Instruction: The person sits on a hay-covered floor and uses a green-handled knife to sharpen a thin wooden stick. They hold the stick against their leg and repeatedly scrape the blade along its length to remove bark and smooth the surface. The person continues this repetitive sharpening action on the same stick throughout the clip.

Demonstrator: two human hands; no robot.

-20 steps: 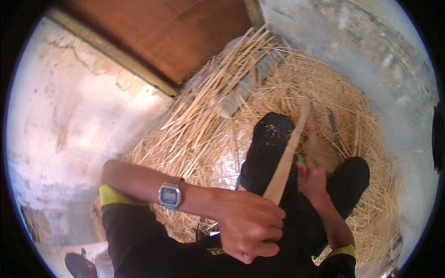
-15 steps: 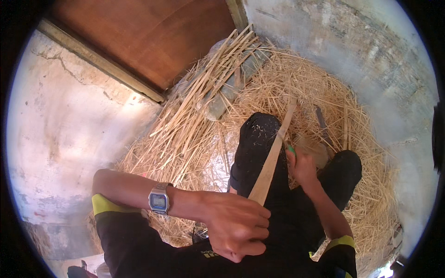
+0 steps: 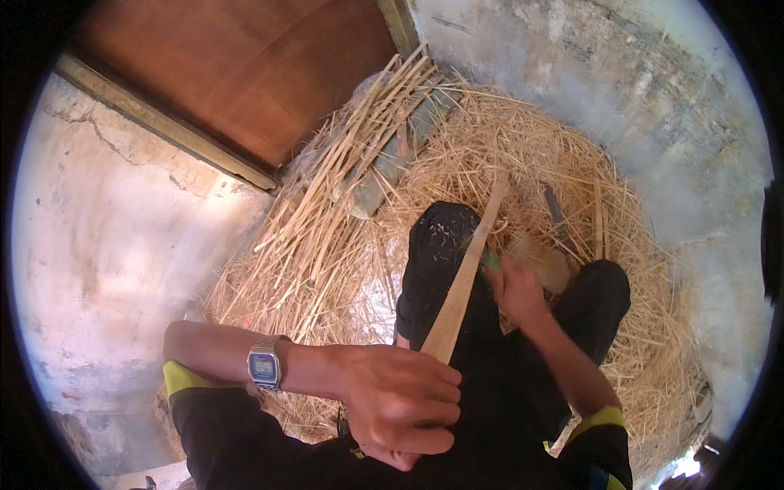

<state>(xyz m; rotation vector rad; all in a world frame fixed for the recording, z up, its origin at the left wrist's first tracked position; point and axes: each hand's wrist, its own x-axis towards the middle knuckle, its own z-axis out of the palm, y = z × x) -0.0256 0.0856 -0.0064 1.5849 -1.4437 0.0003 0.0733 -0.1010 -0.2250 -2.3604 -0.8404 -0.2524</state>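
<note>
My left hand (image 3: pixel 404 400) is closed round the near end of a long, pale, flat wooden strip (image 3: pixel 464 290), likely bamboo. The strip slants away across my thigh, its far tip over the shavings. Beside the strip's middle, my right hand (image 3: pixel 521 292) is closed on a small tool with a green part (image 3: pixel 493 261) showing at the fingers. Blur and the fingers hide the rest of that tool, so its kind is unclear. My dark trouser leg (image 3: pixel 441 233), dusted with shavings, lies under the strip.
Curled straw-coloured shavings (image 3: pixel 563 143) cover the floor. A pile of thin split strips (image 3: pixel 351 175) lies at the far left against a brown door panel (image 3: pixel 245 73). Past my right hand lies a dark flat bar (image 3: pixel 555 211). Plaster walls (image 3: pixel 621 98) close in both sides.
The whole view has shifted slightly. My left hand and the strip are a little further left and nearer. My right hand has moved slightly left, still beside the strip.
</note>
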